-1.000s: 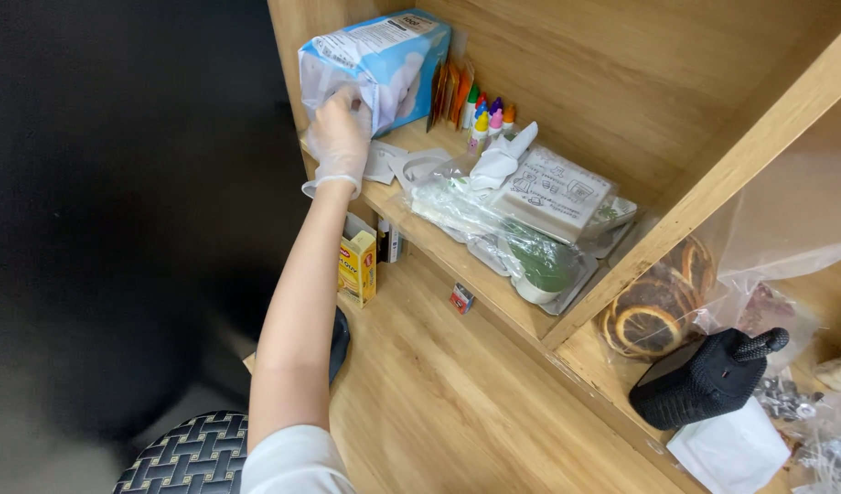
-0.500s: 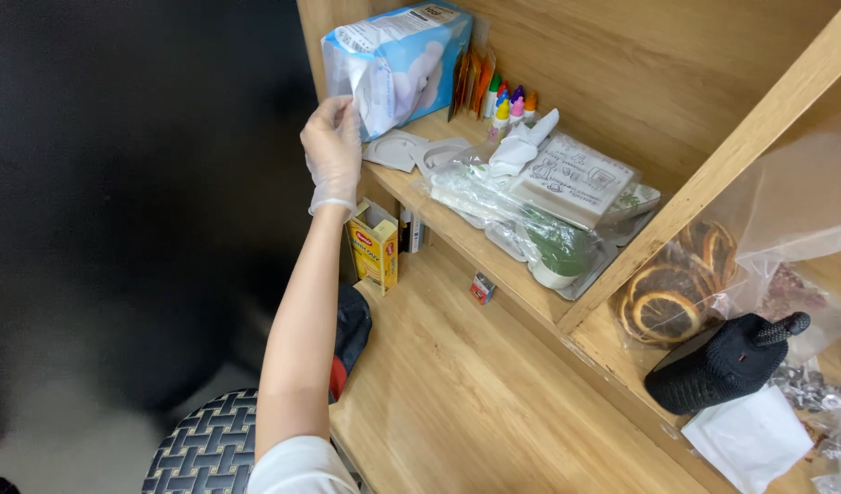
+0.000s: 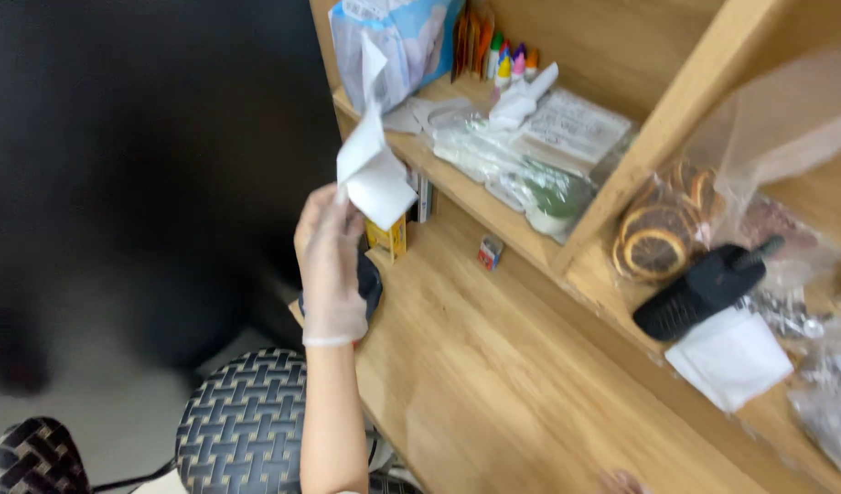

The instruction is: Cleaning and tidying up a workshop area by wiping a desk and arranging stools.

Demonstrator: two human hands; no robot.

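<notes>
My left hand (image 3: pixel 329 265), in a thin clear glove, is raised beside the wooden shelf (image 3: pixel 457 187) and pinches a white folded tissue (image 3: pixel 374 174). The tissue trails up toward a blue and white soft pack (image 3: pixel 393 46) at the shelf's left end. A small yellow box (image 3: pixel 388 240) stands on the desk just behind the hand. Only a sliver of skin, perhaps my right hand (image 3: pixel 621 480), shows at the bottom edge, and its state cannot be read.
On the shelf lie clear plastic bags (image 3: pixel 521 178) and small coloured bottles (image 3: pixel 507 64). A bag of dried orange slices (image 3: pixel 663 229), a black object (image 3: pixel 704 288) and a white cloth (image 3: pixel 731 357) sit at the right. A woven chair (image 3: pixel 242 425) stands beside the wooden desk (image 3: pixel 493 384).
My left hand has come down and away from the pack on the shelf, drawing a white tissue out with it. The camera has shifted to the left.
</notes>
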